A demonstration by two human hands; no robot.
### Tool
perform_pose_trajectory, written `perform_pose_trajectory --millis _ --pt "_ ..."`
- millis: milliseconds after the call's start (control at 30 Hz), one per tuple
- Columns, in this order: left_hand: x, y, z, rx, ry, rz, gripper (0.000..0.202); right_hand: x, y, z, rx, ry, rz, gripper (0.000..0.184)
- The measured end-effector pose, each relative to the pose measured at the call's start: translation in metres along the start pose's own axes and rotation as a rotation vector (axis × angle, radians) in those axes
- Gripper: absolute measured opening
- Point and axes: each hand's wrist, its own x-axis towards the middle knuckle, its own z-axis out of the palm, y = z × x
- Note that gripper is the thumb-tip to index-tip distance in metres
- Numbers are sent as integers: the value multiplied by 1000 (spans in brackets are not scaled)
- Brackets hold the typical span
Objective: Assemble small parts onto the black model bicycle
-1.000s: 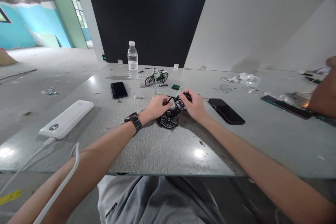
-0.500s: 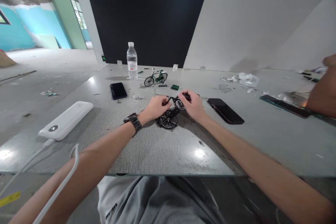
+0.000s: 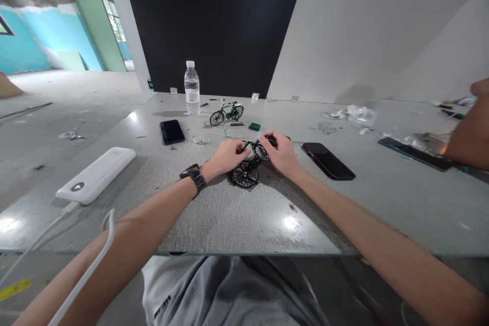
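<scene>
Between the 2 hands, at the middle of the grey table (image 3: 237, 214), lies a small black model bicycle (image 3: 250, 163). The left hand (image 3: 228, 157) has its fingers closed on the frame near the upper middle, and the right hand (image 3: 280, 153) is curled over the far wheel, pinching it from the right. The near wheel rests on the tabletop just below both hands. A dark wristwatch (image 3: 194, 175) sits on the left wrist. Just right of the right hand lies a dark phone (image 3: 328, 161); another phone (image 3: 172, 131) lies to the left, farther back. Behind the hands stands a green model bicycle (image 3: 226, 113), with a water bottle (image 3: 192, 88) beside it. A white power bank (image 3: 96, 174) lies at the left edge, its cable trailing over the left forearm. Another person's arm (image 3: 471, 135) rests at the far right.
</scene>
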Motion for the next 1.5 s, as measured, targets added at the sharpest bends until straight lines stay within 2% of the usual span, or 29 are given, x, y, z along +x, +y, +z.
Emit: perform_pose_trajectory --millis 400,933,1167,1500 --pt "-2 -2 1 68 -49 28 43 0 2 0 1 -47 5 32" --pt "-3 -1 3 104 -94 48 42 1 2 0 -45 -35 -38 31" --pt "-4 2 2 151 -146 40 42 2 6 0 -44 -140 -8 32" --pt "-5 5 -1 258 -204 17 36 2 4 -2 -77 -167 -3 33"
